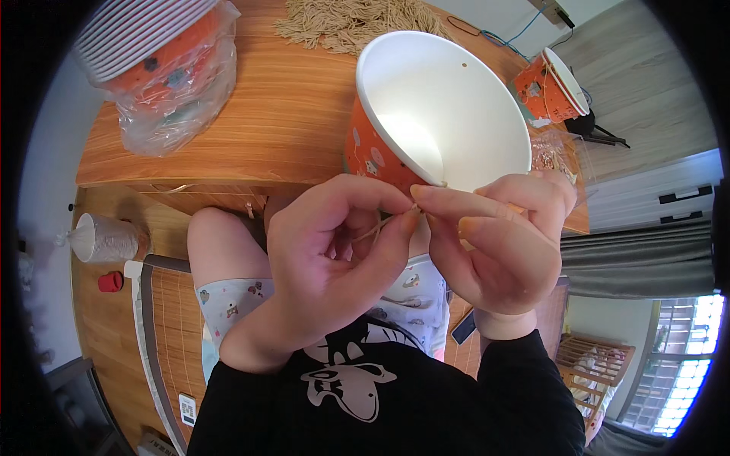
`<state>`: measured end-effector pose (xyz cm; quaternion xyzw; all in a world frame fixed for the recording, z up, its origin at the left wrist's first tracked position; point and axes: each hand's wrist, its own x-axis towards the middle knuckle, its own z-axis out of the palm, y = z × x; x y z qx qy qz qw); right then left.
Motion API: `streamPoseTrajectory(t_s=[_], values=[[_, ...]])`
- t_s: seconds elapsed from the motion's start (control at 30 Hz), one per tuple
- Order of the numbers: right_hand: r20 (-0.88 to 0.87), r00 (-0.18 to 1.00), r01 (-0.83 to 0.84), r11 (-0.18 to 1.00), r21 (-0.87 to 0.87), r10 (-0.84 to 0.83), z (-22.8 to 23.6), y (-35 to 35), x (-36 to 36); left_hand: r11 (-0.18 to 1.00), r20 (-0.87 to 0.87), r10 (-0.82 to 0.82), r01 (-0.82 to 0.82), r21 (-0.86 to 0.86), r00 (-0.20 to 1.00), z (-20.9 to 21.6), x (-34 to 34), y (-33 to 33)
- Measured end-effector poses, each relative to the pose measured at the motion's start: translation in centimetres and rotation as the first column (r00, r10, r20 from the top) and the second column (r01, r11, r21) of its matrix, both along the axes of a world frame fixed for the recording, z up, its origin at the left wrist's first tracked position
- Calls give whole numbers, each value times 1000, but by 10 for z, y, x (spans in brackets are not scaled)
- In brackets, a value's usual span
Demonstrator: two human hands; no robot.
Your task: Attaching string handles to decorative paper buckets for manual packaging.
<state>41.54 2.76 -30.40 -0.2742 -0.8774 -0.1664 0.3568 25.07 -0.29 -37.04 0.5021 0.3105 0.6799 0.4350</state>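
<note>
A large paper bucket [371, 156], orange outside and white inside, leans with its open mouth toward me at the table's front edge. One small hole shows high in its far wall. Just below its near rim, my left hand [327, 254] pinches a thin tan cord [372, 230] between thumb and forefinger. My right hand [498, 235] meets it there, thumb and forefinger closed on the same cord at the fingertips. Part of the cord runs back into my left palm. Fingers hide the exact spot where the cord meets the bucket.
A pile of tan cords [357, 24] lies behind the bucket on the wooden table [281, 114]. Stacked buckets in clear plastic [171, 99] stand at left. Another orange bucket [544, 91] sits at far right, near a clear plastic container [559, 156]. A phone [463, 328] lies beside my lap.
</note>
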Motion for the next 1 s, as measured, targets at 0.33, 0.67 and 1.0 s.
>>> streamPoseTrajectory(t_s=[0.33,0.67,1.0], values=[[58,996,72,997,-3,-72,4,-5,0,987,-191,158,-155,32,969,4,0,-6],[55,987,140,981,134,-148,3,-15,-3,952,163,-218,247,-183,962,10,-9,-17],[6,992,124,987,103,-125,-2,-17,-2,984,53,-136,141,-113,989,14,-4,-9]])
